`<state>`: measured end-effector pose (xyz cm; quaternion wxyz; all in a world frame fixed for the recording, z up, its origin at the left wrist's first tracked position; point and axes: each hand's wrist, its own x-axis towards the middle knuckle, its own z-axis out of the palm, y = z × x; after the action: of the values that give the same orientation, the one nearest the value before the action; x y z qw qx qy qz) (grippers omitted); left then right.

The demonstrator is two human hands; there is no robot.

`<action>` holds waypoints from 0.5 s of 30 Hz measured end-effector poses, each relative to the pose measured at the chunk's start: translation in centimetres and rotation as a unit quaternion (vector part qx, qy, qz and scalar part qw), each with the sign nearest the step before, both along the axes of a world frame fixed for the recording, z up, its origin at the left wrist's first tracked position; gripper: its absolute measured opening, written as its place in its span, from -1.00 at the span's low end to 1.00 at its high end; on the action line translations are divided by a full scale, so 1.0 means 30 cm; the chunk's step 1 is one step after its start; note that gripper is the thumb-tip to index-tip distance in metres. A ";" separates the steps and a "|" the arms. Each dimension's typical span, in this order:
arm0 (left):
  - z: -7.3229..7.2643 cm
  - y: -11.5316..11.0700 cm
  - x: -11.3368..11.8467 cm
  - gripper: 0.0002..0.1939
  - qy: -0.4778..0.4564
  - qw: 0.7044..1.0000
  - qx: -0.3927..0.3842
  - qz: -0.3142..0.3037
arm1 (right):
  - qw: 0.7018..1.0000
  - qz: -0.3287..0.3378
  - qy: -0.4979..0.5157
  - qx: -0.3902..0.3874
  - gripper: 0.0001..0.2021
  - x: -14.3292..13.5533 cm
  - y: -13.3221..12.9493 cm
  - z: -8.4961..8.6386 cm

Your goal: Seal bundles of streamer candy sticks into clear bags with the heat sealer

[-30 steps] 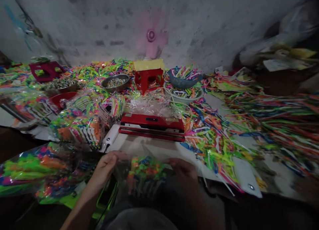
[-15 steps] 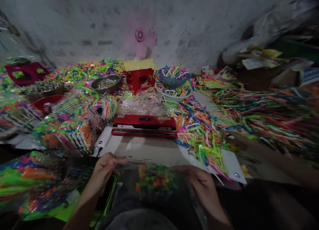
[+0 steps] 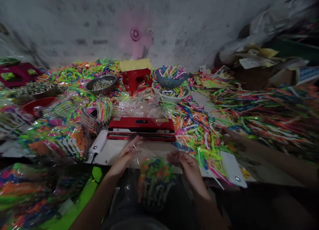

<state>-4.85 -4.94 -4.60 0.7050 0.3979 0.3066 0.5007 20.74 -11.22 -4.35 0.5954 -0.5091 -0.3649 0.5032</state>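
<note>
A clear plastic bag [image 3: 156, 185] filled with bright strips in green, orange, blue and white hangs between my two hands, over my lap at the table edge. My left hand [image 3: 126, 155] pinches the left side of its upper edge, the fingers fairly straight and somewhat blurred. On the other side, my right hand [image 3: 186, 163] grips the upper edge between thumb and curled fingers. Just beyond the hands lies a red bag sealer [image 3: 142, 125] with a small lit display. The bag's upper edge is close to the sealer's front; whether they touch I cannot tell.
Filled bags [image 3: 58, 140] are heaped at left. Loose strips [image 3: 196, 123] cover much of the table. Behind the sealer stand a red stool [image 3: 137, 80], a pink fan [image 3: 136, 35], a metal bowl [image 3: 101, 84] and a blue bowl [image 3: 171, 79]. Another person's arm [image 3: 269, 153] reaches in from the right.
Both hands have moved forward and closer together, carrying the bag toward the sealer. The bag now hangs more upright, showing more of its strips. The view has shifted slightly.
</note>
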 end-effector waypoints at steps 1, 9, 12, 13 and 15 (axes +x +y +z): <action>0.002 0.003 0.004 -0.46 0.014 1.000 -0.012 0.002 | 1.000 -0.018 0.003 0.003 -0.58 0.000 -0.003 -0.005; 0.076 -0.176 -0.116 -0.54 0.098 0.993 -0.056 0.019 | 0.984 -0.043 -0.168 0.042 -0.61 0.037 -0.170 0.087; 0.111 -0.291 -0.197 -0.59 0.151 0.987 -0.031 0.054 | 0.962 0.013 -0.266 0.063 -0.64 0.048 -0.278 0.182; 0.121 -0.312 -0.214 -0.59 0.153 0.986 -0.039 0.058 | 0.959 0.031 -0.274 0.065 -0.64 0.049 -0.299 0.207; 0.131 -0.311 -0.222 -0.57 0.130 0.987 -0.080 0.053 | 0.963 0.052 -0.260 0.055 -0.64 0.045 -0.294 0.232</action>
<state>-11.51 -14.26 -0.68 0.6611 0.3847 0.4555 0.4555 22.08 -20.04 2.61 0.4803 -0.5691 -0.5599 0.3633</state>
